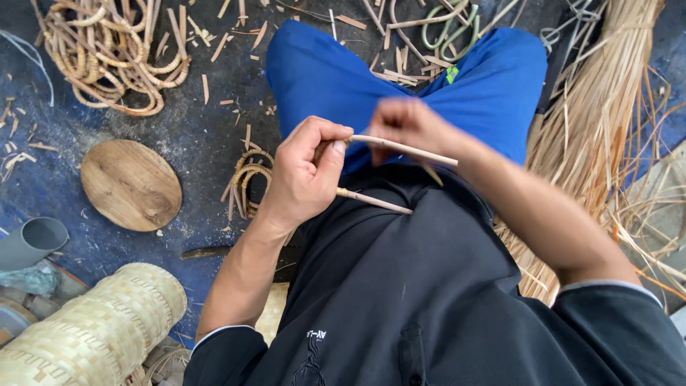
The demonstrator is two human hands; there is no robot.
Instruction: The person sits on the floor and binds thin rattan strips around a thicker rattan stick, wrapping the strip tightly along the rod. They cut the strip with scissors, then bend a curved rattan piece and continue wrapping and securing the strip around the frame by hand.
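Left hand [304, 175] is curled tight around a bent rattan cane [400, 149] over the lap, right hand [407, 127], blurred, pinches its upper length, woven basket [100, 325] near left.

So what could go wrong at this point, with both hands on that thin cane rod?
The left hand grips a bent cane rod while the right hand holds it further along. Bent this tightly, it might crack or spring loose. Its free end points toward the black shirt, so a slip could jab the body. The right hand is blurred; whether it holds a blade cannot be told. If so, the left fingers sit close.
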